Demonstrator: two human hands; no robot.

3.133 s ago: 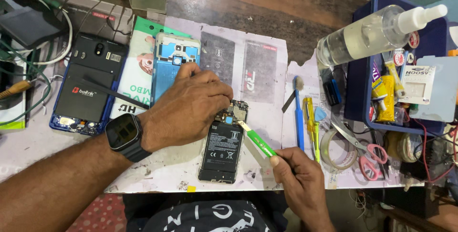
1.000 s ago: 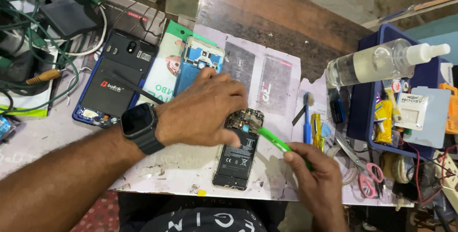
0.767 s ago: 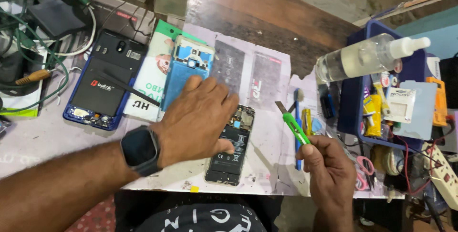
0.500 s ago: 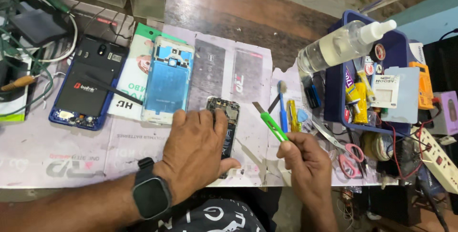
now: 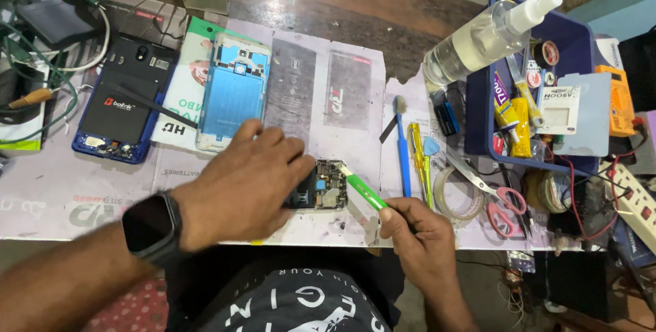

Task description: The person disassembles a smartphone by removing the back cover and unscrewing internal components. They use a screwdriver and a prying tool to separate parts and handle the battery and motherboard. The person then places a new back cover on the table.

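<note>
A: What is held under the left hand [image 5: 242,182]?

B: An opened phone [image 5: 321,192], its circuit board exposed, is pinned flat to the paper-covered table [image 5: 48,195] near its front edge. The fingers are spread slightly and pressed down over the phone's left part, so only its right end is seen.

A: And the right hand [image 5: 420,236]?

B: A green pry tool [image 5: 362,190] is pinched between the thumb and fingers, which are closed tightly on its near end. Its pale tip is laid against the far right corner of the phone.

A: What is found to the left?

B: A light blue phone back frame [image 5: 234,91] is laid face up far of the left hand, and a dark phone with a blue rim [image 5: 121,108] is set further left, beside tangled cables [image 5: 41,38].

A: And to the right?

B: A blue toothbrush [image 5: 402,142] and a yellow screwdriver [image 5: 419,160] are placed side by side just far of the right hand. Scissors with pink handles [image 5: 497,195] and a tape roll [image 5: 456,192] are seen beyond them. A blue tray [image 5: 581,38] is filled with small items, and a clear spray bottle [image 5: 482,35] is laid across its far left corner
</note>
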